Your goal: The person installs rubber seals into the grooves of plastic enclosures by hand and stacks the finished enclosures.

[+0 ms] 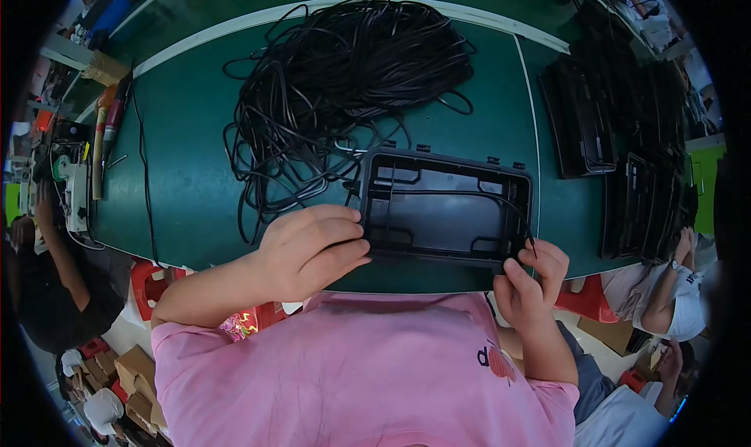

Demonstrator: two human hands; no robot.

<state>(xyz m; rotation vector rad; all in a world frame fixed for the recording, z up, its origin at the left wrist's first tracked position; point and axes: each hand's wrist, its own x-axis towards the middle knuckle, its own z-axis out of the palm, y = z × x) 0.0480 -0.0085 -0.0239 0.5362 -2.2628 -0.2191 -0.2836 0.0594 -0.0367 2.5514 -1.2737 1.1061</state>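
Two Hands, One Open Box

We hold the black box [442, 216] at the desk's [184, 181] near edge: left hand [313, 251] nearly closed on its left end, right hand [536, 284] pinched at its near right corner. One cable [446, 192] spans the uncovered interior; whether we grip its tip, we cannot tell. Beyond the box, more cable lies heaped [368, 56].

And here's a pink T-shirt [352, 361], short sleeves [178, 349] on both sides, curved neckline [383, 439] at the bottom. Over on the right of the chest, a small print [498, 361]: one dark letter beside a red shape (rather like a fruit). Thin dark lines run down the front; left hand [313, 251] and right hand [538, 287], both bare.
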